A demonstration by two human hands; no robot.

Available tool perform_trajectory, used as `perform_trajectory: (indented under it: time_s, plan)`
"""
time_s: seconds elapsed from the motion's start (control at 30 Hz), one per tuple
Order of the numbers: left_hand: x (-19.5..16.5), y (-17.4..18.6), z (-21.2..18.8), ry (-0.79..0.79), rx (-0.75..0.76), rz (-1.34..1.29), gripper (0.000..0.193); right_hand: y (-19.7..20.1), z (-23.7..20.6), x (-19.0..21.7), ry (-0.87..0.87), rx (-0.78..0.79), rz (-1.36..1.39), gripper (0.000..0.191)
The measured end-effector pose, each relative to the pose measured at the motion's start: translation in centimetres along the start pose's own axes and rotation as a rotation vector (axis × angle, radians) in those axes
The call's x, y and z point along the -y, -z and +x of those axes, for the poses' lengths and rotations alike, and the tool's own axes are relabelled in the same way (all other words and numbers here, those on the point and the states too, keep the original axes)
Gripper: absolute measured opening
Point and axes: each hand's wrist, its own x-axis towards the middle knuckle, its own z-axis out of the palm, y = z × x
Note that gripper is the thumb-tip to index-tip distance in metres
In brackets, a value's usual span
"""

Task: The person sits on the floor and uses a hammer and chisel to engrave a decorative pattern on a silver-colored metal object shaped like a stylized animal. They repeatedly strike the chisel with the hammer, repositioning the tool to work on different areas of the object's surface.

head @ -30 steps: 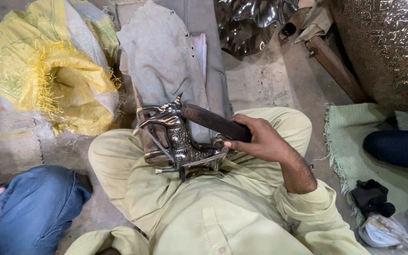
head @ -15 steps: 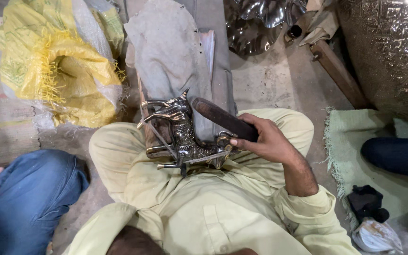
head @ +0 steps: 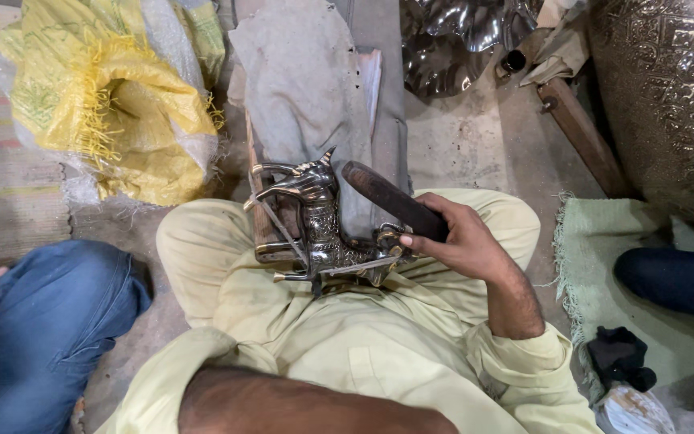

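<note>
Dark wood forms the handle of the mallet [head: 391, 199], and the right hand [head: 463, 241] has its grip closed around the near end, the far end raised toward the statue's head. The shiny metal animal statue [head: 321, 233] lies across the person's lap, between the knees. The left forearm [head: 299, 406] crosses the bottom edge; its hand is out of view. A yellow sack [head: 114, 104] lies on the floor, well apart.

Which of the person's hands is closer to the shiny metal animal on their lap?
The right. The right hand grips a dark wooden handle and sits right beside the metal animal figure, at its rear end. The left hand is out of view; only that forearm shows, low in the picture.
</note>
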Motion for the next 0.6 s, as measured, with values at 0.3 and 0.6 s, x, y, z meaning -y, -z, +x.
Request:
perform_trajectory:
  time_s: [0.3,0.6]
  plan:
    - [2.1,-1.1,-3.1,0.524,-0.812,0.515,0.028,-0.3,-0.1,-0.9,0.066,0.004,0.127,0.04]
    - [8.7,1.8,-11.3,0.288,-1.458,-0.219,0.027,-0.6,0.6,-1.3,0.001,-0.002,0.062,0.035]
